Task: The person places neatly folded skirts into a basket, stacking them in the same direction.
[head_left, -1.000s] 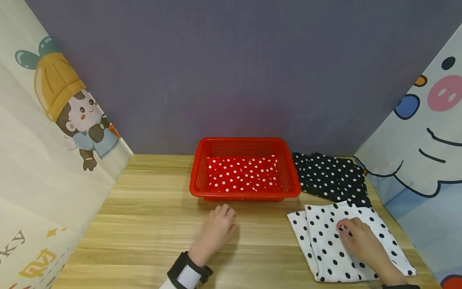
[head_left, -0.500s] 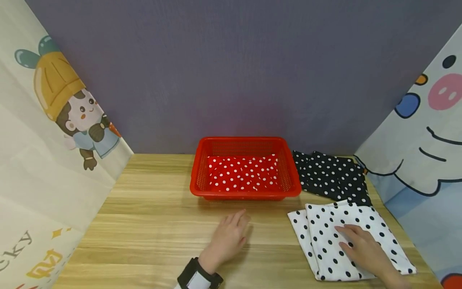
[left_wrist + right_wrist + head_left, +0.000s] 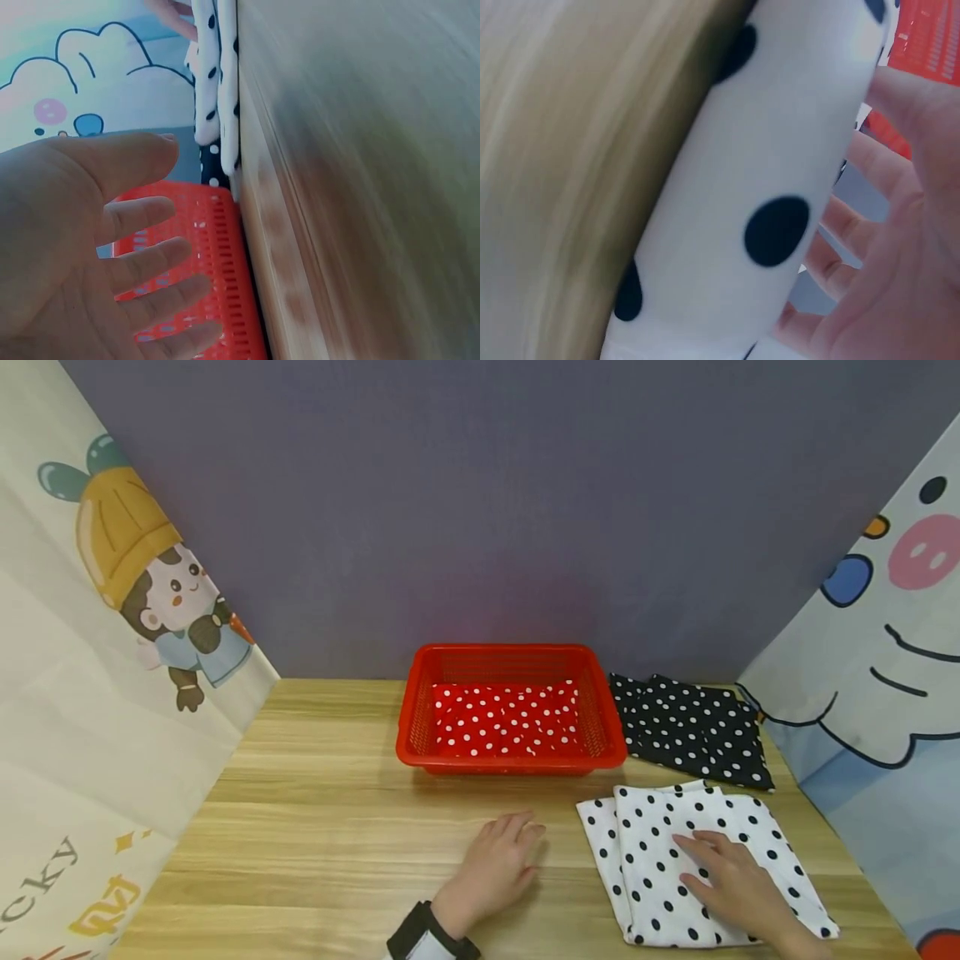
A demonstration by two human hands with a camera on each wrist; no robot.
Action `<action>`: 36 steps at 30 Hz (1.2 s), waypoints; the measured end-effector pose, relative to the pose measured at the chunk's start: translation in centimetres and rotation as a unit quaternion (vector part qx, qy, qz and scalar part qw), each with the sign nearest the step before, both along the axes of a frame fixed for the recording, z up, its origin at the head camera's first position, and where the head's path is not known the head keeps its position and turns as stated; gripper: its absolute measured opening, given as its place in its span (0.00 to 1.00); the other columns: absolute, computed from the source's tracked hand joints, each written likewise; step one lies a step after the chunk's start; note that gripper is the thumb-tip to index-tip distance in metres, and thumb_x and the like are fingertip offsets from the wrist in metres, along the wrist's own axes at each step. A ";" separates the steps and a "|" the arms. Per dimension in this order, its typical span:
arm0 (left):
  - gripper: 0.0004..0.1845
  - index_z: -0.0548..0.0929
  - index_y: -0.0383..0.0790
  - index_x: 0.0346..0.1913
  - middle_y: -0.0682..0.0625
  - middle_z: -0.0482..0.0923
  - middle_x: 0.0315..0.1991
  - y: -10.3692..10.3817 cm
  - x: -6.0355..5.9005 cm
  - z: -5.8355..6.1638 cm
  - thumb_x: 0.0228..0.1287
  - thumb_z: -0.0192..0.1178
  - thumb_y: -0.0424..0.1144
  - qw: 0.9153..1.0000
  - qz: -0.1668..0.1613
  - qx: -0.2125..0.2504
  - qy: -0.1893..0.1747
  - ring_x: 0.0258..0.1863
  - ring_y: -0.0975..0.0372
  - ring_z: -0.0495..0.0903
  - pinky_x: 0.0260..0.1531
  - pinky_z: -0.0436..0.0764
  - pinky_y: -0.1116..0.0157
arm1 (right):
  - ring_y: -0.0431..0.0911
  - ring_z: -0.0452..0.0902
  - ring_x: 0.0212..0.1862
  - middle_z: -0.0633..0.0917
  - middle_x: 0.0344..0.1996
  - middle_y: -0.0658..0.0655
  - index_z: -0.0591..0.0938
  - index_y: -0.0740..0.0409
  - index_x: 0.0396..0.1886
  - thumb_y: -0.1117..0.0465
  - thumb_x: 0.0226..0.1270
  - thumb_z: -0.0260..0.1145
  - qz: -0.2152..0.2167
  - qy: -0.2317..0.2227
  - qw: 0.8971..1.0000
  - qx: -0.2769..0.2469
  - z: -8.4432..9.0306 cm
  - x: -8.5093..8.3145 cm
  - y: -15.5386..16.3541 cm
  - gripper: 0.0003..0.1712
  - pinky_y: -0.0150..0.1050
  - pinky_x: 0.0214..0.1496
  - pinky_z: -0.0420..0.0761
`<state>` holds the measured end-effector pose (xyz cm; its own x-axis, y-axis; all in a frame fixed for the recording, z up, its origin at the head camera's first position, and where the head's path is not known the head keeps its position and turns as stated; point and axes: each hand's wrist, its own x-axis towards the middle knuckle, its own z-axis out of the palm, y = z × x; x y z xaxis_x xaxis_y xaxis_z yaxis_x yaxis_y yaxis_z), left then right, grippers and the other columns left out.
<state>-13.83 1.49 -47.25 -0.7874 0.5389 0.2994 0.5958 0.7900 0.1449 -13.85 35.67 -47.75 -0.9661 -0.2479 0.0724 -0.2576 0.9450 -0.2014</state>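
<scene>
My right hand [image 3: 731, 881] rests with spread fingers on a folded white cloth with black dots [image 3: 660, 860], at the right front of the table. In the right wrist view its fingertips press on the upper face of the cloth [image 3: 705, 187], whose thick folded edge fills the middle. My left hand [image 3: 495, 864] is held over the bare wood left of the cloth, touching nothing. Its fingers [image 3: 150, 266] look relaxed and loosely spread in the left wrist view, with the red basket beyond them.
A red plastic basket [image 3: 510, 766] stands at the back middle, with a red white-dotted cloth [image 3: 506, 722] lying in it. Right of it lies a folded black cloth with white dots [image 3: 682, 727]. A grey panel [image 3: 495, 510] closes off the back, and printed curtains flank both sides.
The white dotted cloth has slid a little left under my right hand, uncovering more of the black cloth's front corner. My left hand has moved right, towards the white cloth.
</scene>
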 end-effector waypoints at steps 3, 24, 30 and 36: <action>0.27 0.73 0.45 0.55 0.47 0.71 0.57 0.4 0.1 0.0 0.51 0.65 0.47 1.000 -0.010 -0.001 0.008 0.56 0.56 0.72 0.52 0.72 0.59 | 0.60 0.74 0.45 0.77 0.48 0.63 0.79 0.51 0.53 0.53 0.45 0.73 0.000 -0.004 1.000 0.007 -0.1 0.1 -0.9 0.30 0.60 0.34 0.75; 0.28 0.73 0.43 0.59 0.49 0.69 0.60 2.5 0.6 0.4 0.56 0.61 0.50 0.995 -0.076 -0.025 -0.060 0.59 0.59 0.69 0.59 0.68 0.62 | 0.56 0.73 0.48 0.76 0.51 0.59 0.77 0.48 0.56 0.46 0.46 0.72 0.031 -0.039 0.999 0.016 0.5 0.8 -6.3 0.34 0.57 0.38 0.77; 0.29 0.73 0.43 0.59 0.50 0.68 0.61 2.5 1.0 0.6 0.57 0.60 0.52 0.992 -0.075 -0.036 -0.091 0.60 0.60 0.67 0.59 0.67 0.65 | 0.56 0.73 0.50 0.75 0.54 0.60 0.76 0.47 0.58 0.45 0.46 0.71 0.044 -0.057 0.997 0.008 0.6 0.9 -7.9 0.36 0.56 0.44 0.77; 0.29 0.74 0.44 0.58 0.50 0.68 0.62 1.8 1.1 0.7 0.55 0.62 0.53 0.991 -0.056 -0.041 -0.118 0.60 0.59 0.67 0.59 0.68 0.64 | 0.56 0.71 0.53 0.74 0.57 0.60 0.75 0.46 0.59 0.44 0.47 0.70 0.053 -0.070 0.996 -0.002 0.4 1.1 -9.1 0.37 0.58 0.49 0.74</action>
<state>-12.73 3.33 -46.57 -0.7638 0.6421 0.0655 0.6379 0.7355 0.2284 -12.76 26.58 -47.38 -0.9354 -0.3485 -0.0606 -0.3243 0.9134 -0.2460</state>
